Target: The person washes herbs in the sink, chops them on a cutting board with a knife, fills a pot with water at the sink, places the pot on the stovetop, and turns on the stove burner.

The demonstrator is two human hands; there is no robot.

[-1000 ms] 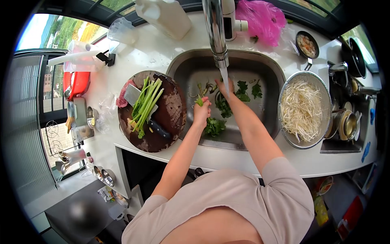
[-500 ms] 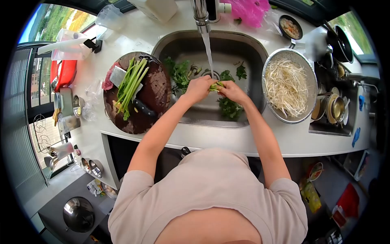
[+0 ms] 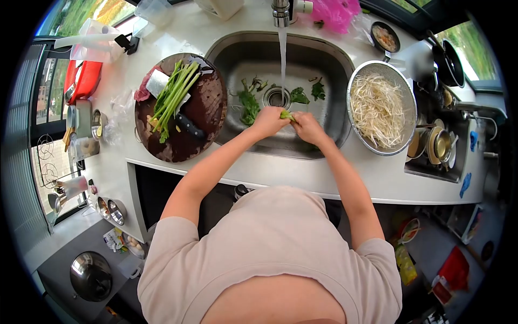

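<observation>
My left hand (image 3: 271, 122) is closed, with fingers curled around the greens (image 3: 286, 115). My right hand (image 3: 308, 128) is also nearly closed, and its fingers are at the other end of the same short stems. So the greens are between my two hands, over the near side of the sink (image 3: 324, 54). How much leaf is under my right hand, I cannot tell well.

One second ago my hands were more apart, and the right one was in the water (image 3: 283, 59). Half a second ago they were already together, but farther into the sink, and they hid part of the drain (image 3: 276, 97). Now they have come nearer to me. The drain shows whole, just beyond my hands, and the water falls there, not touching my fingers.

Some loose leaves (image 3: 249, 105) lie left of my left hand; this pile looks smaller than half a second ago. Farther left, the stalks (image 3: 175, 94) and the knife (image 3: 190, 126) stay on the board (image 3: 209, 110). To the right of my right hand, the sprouts (image 3: 380, 110) are in the strainer (image 3: 411, 129), as before.
</observation>
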